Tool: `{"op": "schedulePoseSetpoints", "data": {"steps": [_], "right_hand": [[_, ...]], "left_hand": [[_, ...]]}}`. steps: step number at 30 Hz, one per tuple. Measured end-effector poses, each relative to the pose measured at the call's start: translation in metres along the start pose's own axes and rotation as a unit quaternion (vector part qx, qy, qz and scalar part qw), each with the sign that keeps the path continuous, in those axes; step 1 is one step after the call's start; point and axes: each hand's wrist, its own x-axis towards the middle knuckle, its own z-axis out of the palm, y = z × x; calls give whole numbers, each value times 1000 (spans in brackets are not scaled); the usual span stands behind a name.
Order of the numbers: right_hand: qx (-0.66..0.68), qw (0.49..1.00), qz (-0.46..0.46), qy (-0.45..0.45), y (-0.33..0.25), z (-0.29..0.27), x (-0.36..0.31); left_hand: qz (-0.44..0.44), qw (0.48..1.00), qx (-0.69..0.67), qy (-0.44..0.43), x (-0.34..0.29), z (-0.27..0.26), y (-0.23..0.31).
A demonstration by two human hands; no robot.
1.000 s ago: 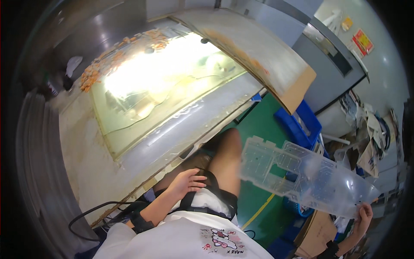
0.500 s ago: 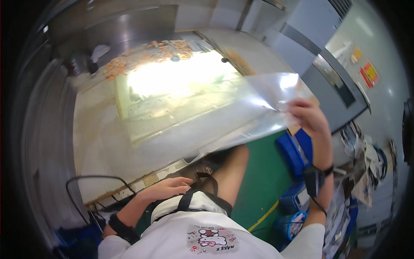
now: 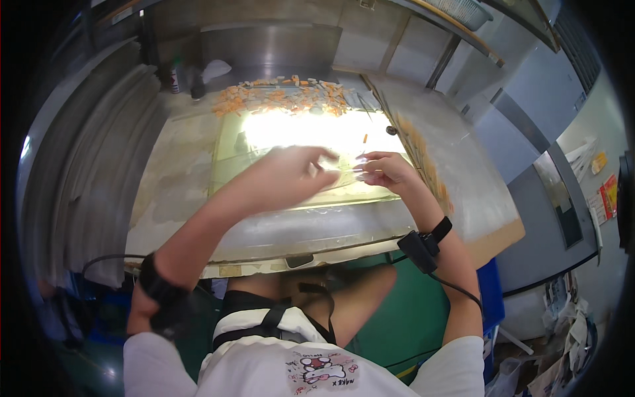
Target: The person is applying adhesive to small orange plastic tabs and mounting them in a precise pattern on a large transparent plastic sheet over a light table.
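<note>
A brightly lit glass panel (image 3: 226, 142) lies on the worktable, with my two hands above its right half. My left hand (image 3: 291, 175), blurred by motion, has its thumb and forefinger apart, with a gap showing between them. Facing it, my right hand (image 3: 390, 173) has its fingers bent and drawn together; whatever they hold is too glary to make out. A small orange-brown strip (image 3: 365, 138) rests on the panel just beyond my right fingers. Many orange and pale small pieces (image 3: 284, 96) lie along the panel's far edge.
Thin sticks (image 3: 423, 152) line the panel's right side, near a small dark round object (image 3: 391, 130). Bottles (image 3: 175, 79) stand at the back left, beside hanging grey sheets (image 3: 106, 159). A grey cabinet (image 3: 549, 212) is at the right, and a blue bin (image 3: 489, 294) below the table.
My right hand has come in from the far right, and the clear film it held is no longer spread out there. My left hand has risen from my lap to the panel.
</note>
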Motion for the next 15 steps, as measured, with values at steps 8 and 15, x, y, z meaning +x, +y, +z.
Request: {"op": "schedulePoseSetpoints", "data": {"steps": [8,15], "right_hand": [[-38,997,67,-3,8,12,16],[-91,988,120,35,5,6,10]], "left_hand": [[53,979,23,196,154,43,-99],[-12,987,-140,77,140,46,-122]]}}
